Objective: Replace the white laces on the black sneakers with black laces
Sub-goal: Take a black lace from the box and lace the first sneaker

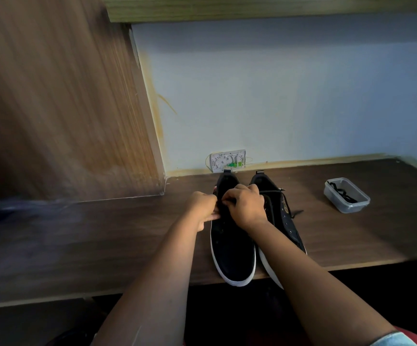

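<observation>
Two black sneakers with white soles, standing side by side on a dark wooden desk [102,236], toes over the near edge and heels toward the wall. Left sneaker [232,245]: both hands at its lacing area near the tongue; lace there is dark and mostly covered by the hands, so its threading cannot be made out. Left hand [203,208]: fingers curled and pinched together at the shoe's left side, apparently closed on a bit of lace or the eyelet edge; exactly which cannot be told. Right hand [246,206]: draped over the top of the shoe, fingers bent down and closed at the same spot, its forearm crossing the second shoe. Right sneaker [286,221]: fitted with a black lace [281,196], loose ends trailing onto the desk at its right side. One clear plastic container [346,195], lidless, well apart to the right, holding a coiled black lace. One white wall box [227,161] with green connector, mounted low on the pale blue wall just behind the heels. One wooden side panel [60,101] at left.
</observation>
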Available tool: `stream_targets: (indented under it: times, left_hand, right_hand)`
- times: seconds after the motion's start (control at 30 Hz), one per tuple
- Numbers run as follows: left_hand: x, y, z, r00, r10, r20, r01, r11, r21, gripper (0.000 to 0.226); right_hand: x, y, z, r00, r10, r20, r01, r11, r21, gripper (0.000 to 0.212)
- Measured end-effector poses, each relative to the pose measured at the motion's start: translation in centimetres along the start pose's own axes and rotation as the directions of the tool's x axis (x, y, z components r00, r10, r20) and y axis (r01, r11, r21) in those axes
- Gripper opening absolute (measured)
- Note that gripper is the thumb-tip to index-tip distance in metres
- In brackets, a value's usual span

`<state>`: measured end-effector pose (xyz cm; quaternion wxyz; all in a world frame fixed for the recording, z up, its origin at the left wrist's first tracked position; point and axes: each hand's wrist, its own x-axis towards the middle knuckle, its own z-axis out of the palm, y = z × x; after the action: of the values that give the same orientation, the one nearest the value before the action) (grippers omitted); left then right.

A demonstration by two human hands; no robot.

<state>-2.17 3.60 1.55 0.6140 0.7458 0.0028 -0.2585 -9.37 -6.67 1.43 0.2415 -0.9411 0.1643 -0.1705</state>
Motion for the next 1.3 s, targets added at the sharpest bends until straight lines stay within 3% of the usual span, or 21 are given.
stream_targets:
  times: [0.13,0.4,0.57,0.77,0.87,0.93,1.0,1.07,1.13,1.17,1.23,1.3]
  left_hand:
    - [0.0,0.0,0.0,1.0,0.008,0.003,-0.008,1.0,-0.002,0.016]
    - [0.3,-0.4,0.4,0.996,0.083,-0.031,-0.08,0.994,0.078,0.027]
    - [0.6,-0.7,0.1,0.996,0.094,-0.01,-0.094,0.996,0.006,0.011]
    - [0.2,-0.2,0.1,0.983,0.165,-0.076,-0.156,0.981,0.114,0.02]
    - [0.0,1.1,-1.7,0.98,0.129,-0.15,-0.124,0.991,0.045,0.016]
    - [-0.3,2.4,-4.5,0.939,0.121,-0.32,-0.13,0.992,-0.005,0.02]
    - [-0.5,3.2,-7.7,0.814,0.205,-0.544,-0.123,0.975,0.185,0.015]
    - [-1.1,3.1,-9.2,0.743,0.272,-0.612,0.021,0.904,0.427,0.029]
    - [-1.9,2.4,-8.7,0.793,0.277,-0.543,0.173,0.752,0.636,0.034]
    - [-2.3,2.2,-7.8,0.84,0.286,-0.461,0.183,0.65,0.738,0.035]
    - [-2.1,1.7,-5.5,0.927,0.323,-0.191,-0.001,0.509,0.86,0.037]
    - [-1.5,1.2,-3.1,0.94,0.332,0.077,-0.236,0.473,0.849,0.036]
  right_hand:
    - [0.3,0.0,-0.2,0.998,-0.001,0.064,0.003,0.999,-0.034,0.015]
    - [0.4,-0.5,-0.3,0.993,-0.093,0.069,0.111,0.941,-0.32,0.022]
    - [0.5,0.2,-0.5,0.994,-0.093,0.057,0.1,0.984,-0.145,0.021]
    - [0.5,0.5,-0.9,0.992,-0.085,0.09,0.095,0.988,-0.12,0.021]
    - [0.7,0.8,-1.5,0.992,-0.054,0.116,0.065,0.994,-0.089,0.025]
    - [0.8,1.4,-2.1,0.99,-0.033,0.139,0.035,0.999,-0.014,0.026]
    - [1.0,2.4,-2.7,0.992,-0.025,0.12,0.011,0.993,0.121,0.025]
    - [1.0,3.2,-3.5,0.996,-0.004,0.084,-0.013,0.978,0.206,0.035]
    - [0.9,3.7,-3.9,0.998,0.031,0.052,-0.04,0.981,0.191,0.043]
    - [0.8,3.9,-3.9,0.997,0.053,0.052,-0.061,0.984,0.17,0.043]
    - [0.8,3.8,-3.5,0.988,0.124,0.087,-0.134,0.984,0.115,0.039]
    - [0.9,3.7,-2.9,0.97,0.191,0.152,-0.196,0.98,0.018,0.035]
